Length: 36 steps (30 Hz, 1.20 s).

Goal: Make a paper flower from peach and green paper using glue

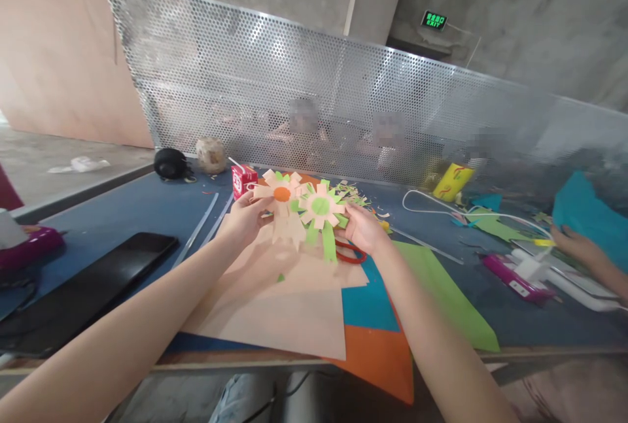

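Observation:
My left hand [244,216] is closed on a cream paper flower with an orange centre [282,195], held up above the table. My right hand [362,228] is closed on a second paper flower with cream and green petals and a green centre [320,208]. The two flowers touch side by side, with cream and green strips hanging below them. Under them lie sheets of paper: cream [289,305], blue [370,308], orange [380,357] and green [441,292]. Red-handled scissors [350,254] lie partly hidden beneath my right hand.
A black phone [93,286] lies at the left. A red carton [243,180], a black round object [170,163] and paper scraps sit near a perforated metal screen [343,102]. Another person's hand [583,250] works at the right by a white cable [441,204] and a magenta object [513,276].

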### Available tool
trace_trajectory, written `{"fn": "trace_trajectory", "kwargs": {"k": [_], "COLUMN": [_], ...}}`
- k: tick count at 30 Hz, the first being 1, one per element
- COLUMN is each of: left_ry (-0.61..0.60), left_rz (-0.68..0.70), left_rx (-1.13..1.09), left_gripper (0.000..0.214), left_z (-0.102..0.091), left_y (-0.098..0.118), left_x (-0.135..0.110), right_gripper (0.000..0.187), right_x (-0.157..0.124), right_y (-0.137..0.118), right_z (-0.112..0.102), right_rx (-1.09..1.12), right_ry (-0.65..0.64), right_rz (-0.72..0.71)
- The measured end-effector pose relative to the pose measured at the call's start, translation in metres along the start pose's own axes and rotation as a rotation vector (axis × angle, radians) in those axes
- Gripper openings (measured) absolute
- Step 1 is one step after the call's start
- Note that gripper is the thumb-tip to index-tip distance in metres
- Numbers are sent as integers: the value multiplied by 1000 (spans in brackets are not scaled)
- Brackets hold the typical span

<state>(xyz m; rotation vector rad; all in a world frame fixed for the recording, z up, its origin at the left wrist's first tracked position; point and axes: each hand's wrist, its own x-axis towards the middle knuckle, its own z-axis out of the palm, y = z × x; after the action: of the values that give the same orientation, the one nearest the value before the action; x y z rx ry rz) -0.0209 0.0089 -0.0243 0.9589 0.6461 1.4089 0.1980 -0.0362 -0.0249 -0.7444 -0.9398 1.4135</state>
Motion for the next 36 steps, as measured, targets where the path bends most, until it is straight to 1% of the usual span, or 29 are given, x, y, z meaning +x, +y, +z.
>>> {"fn": "trace_trajectory", "kwargs": {"k": [4, 7, 12, 18, 22, 26, 31, 36], "left_ry": [-15, -7, -9, 15, 24, -7, -69, -99], "left_rz": [15, 16, 14, 15, 32, 22, -52, -99], "left_rx": [9, 11, 13, -10, -38, -44, -16, 12], "left_gripper": [21, 21, 21, 20, 21, 17, 21, 20], "left_z": [0, -2, -3, -3, -3, -3, 0, 3], "left_y": [-1, -2, -3, -2, -2, -3, -4, -4], "left_x": [1, 3, 4, 3, 4, 4, 1, -3], "right_gripper": [19, 22, 31, 30, 36, 32, 27, 24], "right_x": [0, -1, 0, 2, 3, 2, 2, 3], "right_y": [0, 1, 5, 1, -1, -1, 0, 3], "right_z": [2, 2, 0, -1, -2, 0, 0, -2], "right_rx": [-6, -51, -122, -73, -41, -36, -26, -25], "right_ry": [-45, -74, -12, 38, 64, 74, 79, 89], "right_rz": [21, -19, -80, -173, -175, -180, -198, -187]}}
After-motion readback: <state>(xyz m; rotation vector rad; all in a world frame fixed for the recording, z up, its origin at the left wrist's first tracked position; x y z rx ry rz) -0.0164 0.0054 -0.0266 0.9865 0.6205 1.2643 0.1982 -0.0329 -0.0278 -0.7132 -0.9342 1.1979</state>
